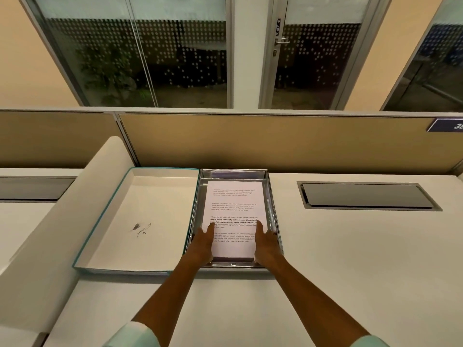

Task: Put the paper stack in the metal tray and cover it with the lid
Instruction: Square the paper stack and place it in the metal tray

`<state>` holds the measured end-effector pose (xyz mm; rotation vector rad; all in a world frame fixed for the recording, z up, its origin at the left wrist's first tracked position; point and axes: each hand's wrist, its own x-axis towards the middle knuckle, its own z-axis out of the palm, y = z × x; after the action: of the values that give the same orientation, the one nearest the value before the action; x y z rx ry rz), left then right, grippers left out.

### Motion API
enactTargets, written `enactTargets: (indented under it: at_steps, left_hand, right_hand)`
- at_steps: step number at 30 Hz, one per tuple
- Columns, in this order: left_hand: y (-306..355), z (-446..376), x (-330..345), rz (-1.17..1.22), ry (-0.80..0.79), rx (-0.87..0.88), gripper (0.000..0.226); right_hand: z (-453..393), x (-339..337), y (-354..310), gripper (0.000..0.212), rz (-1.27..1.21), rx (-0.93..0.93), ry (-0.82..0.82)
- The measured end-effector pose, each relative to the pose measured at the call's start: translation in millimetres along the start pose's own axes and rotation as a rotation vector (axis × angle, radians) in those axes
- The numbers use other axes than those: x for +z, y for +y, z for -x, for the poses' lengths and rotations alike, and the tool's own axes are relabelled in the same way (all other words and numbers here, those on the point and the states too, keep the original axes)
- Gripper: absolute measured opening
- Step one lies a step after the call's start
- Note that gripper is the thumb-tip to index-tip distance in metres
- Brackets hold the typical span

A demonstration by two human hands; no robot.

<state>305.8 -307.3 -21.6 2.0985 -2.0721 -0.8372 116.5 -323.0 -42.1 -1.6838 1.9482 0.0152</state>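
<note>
A white paper stack (234, 209) with printed text lies inside the shiny metal tray (273, 216) on the desk. My left hand (204, 242) grips the stack's near left edge, thumb on top. My right hand (264, 242) grips the near right edge the same way. To the left of the tray, touching it, lies the lid (140, 216): a shallow white box lid with a teal rim, turned inside up, with a small dark scribble on it.
A tan partition wall (275, 141) stands right behind the tray and lid. A recessed grey cable hatch (365, 196) sits in the white desk to the right. A curved white divider (50, 234) rises along the lid's left side.
</note>
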Motion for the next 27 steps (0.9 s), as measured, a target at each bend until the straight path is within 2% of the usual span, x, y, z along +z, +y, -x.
enactTargets:
  at_steps: [2, 5, 7, 11, 13, 16, 20, 22, 25, 27]
  left_hand:
    - [-2.5, 3.9, 0.6, 0.007, 0.017, 0.020, 0.103]
    - [-5.3, 2.6, 2.7, 0.023, 0.070, 0.030, 0.101]
    - [-7.1, 4.0, 3.9, 0.017, 0.078, 0.056, 0.100]
    - [-11.2, 2.1, 6.0, 0.035, 0.088, 0.077, 0.100]
    - [-11.3, 0.6, 5.9, 0.029, 0.087, 0.068, 0.100]
    - [-13.4, -1.6, 8.7, 0.034, 0.101, 0.069, 0.098]
    - [-13.6, -4.4, 10.0, 0.085, 0.080, 0.012, 0.084]
    - [-14.8, -5.0, 10.2, 0.079, 0.082, 0.005, 0.073]
    - [-14.9, -4.5, 12.1, 0.063, 0.098, 0.021, 0.090]
    - [-14.7, -3.0, 13.0, 0.064, 0.094, 0.029, 0.091]
  right_hand:
    - [4.1, -1.6, -0.3, 0.067, -0.026, 0.014, 0.001]
    - [7.1, -3.1, -6.1, 0.087, -0.126, 0.083, -0.014]
    - [12.4, -7.0, -9.3, 0.092, -0.163, 0.088, -0.048]
    - [5.6, -3.8, -5.7, 0.101, -0.093, 0.073, -0.027]
    - [5.1, -3.0, -7.9, 0.096, -0.140, 0.098, -0.028]
    - [1.9, -2.2, -8.0, 0.069, -0.126, 0.122, -0.026]
    - [2.4, 1.5, -6.2, 0.088, -0.162, 0.111, 0.029]
    - [9.4, -1.7, -7.8, 0.090, -0.156, 0.090, 0.030]
    - [9.1, -0.9, -7.1, 0.095, -0.036, 0.016, 0.051]
    - [5.7, 2.2, -4.8, 0.087, 0.020, -0.023, 0.053]
